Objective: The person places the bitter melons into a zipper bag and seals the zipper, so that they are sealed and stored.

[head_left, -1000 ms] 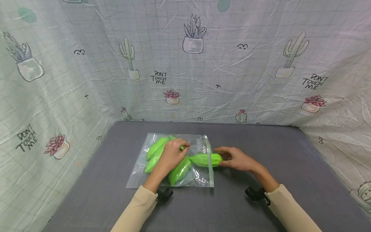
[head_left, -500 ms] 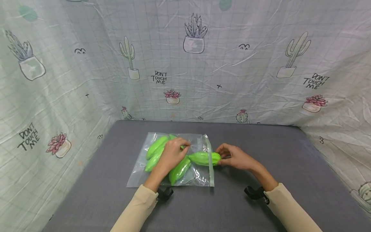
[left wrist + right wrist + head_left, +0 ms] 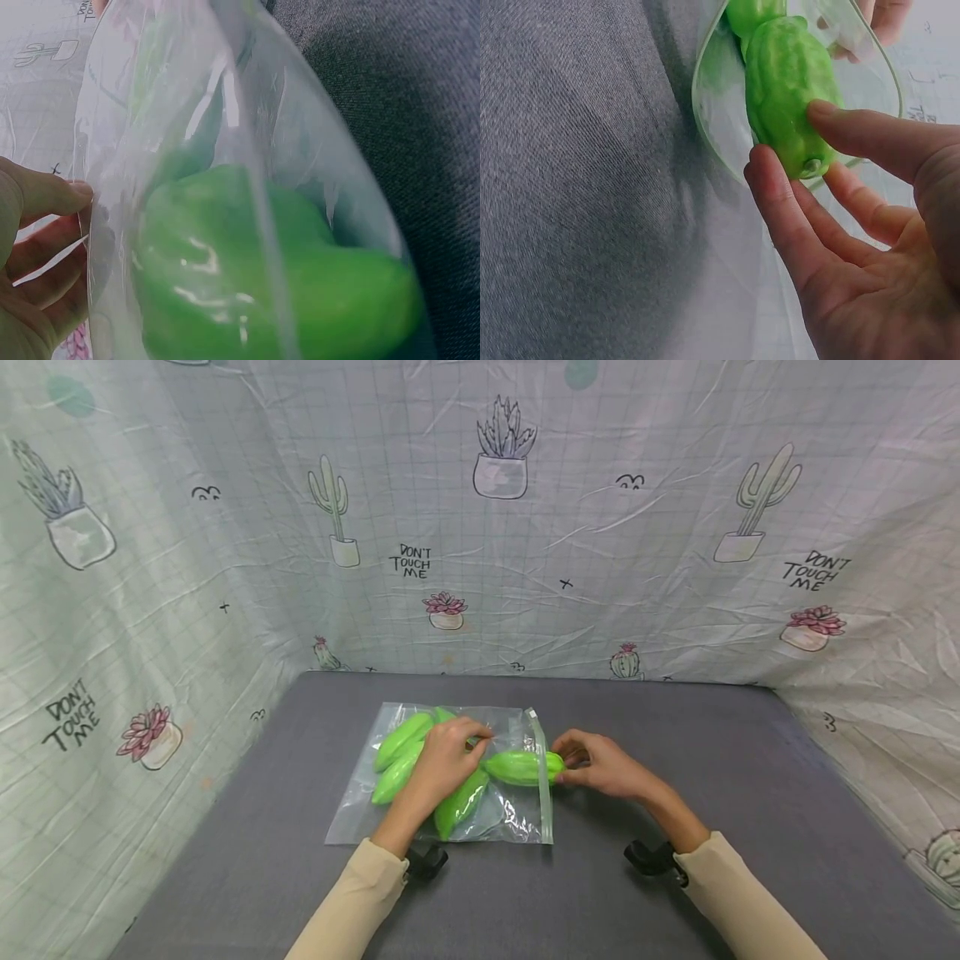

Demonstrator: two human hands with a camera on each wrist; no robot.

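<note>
A clear zip bag [image 3: 351,827] lies on the grey table with several bright green bitter melons [image 3: 459,806] inside. My left hand [image 3: 446,756] reaches across the bag and pinches its upper film; in the left wrist view the thumb [image 3: 64,193] meets the lifted plastic. Another bitter melon [image 3: 517,768] lies through the bag's mouth, its stem end just outside the zip strip [image 3: 546,818]. Around that end my right hand [image 3: 603,764] curls its thumb and fingertips. In the right wrist view this ridged bitter melon [image 3: 787,82] points into the open mouth.
The grey table [image 3: 750,827] extends around the bag. A pale curtain [image 3: 570,535] printed with cacti hangs behind and along both sides. Black wrist mounts [image 3: 427,864] hang beneath both forearms, near the table surface.
My right hand has moved left, sliding its bitter melon deeper into the bag. The bitter melons inside have shifted slightly left. My left hand keeps its place.
</note>
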